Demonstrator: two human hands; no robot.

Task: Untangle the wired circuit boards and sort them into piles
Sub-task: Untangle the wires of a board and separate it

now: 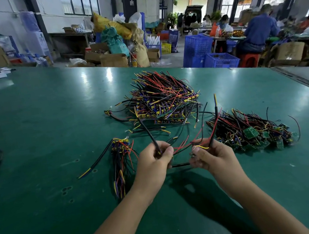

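A green-topped table (51, 132) is seen in a workshop, with blue crates (197, 50) and cardboard boxes (114, 60) beyond it. Above the table, a black wire (148, 131) is gripped in the curled left hand (152, 162), while red and black leads (214, 128) are pinched by the right hand (212, 155). A large tangled heap (164, 97) is piled centrally. A smaller heap with green boards (252, 132) lies to its right, and a small bundle (121, 162) to the left.

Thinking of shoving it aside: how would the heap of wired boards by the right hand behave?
Probably moves as one clump: the heap has wires crossing everywhere. Likely floppy, light; thin wire ends stick out loose. It may snag the strands the right hand grips.
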